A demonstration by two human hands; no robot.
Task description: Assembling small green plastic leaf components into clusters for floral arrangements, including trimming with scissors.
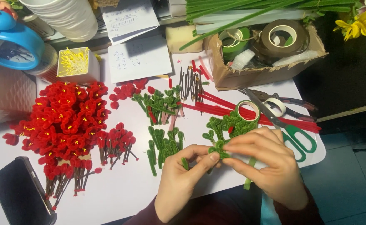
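My left hand [182, 175] and my right hand [263, 160] meet near the front edge of the white table [124, 187]. Both pinch a small green pipe-cleaner leaf piece [219, 148] between thumbs and fingertips. A green stem end [248, 178] hangs below my right hand. Just behind my hands lie more green leaf pieces [229, 125] and a second bunch of green leaf pieces [164, 143]. A roll of green tape [248, 110] rests beyond my right hand.
A big pile of red pipe-cleaner flowers [66, 121] covers the left. Green-handled scissors [289, 131], red pipe-cleaner sticks [224, 108] and a cardboard box of tape rolls [266, 54] lie at right. A dark phone [22, 191] lies front left. Papers [139, 58] and a cup of yellow stamens [77, 62] stand behind.
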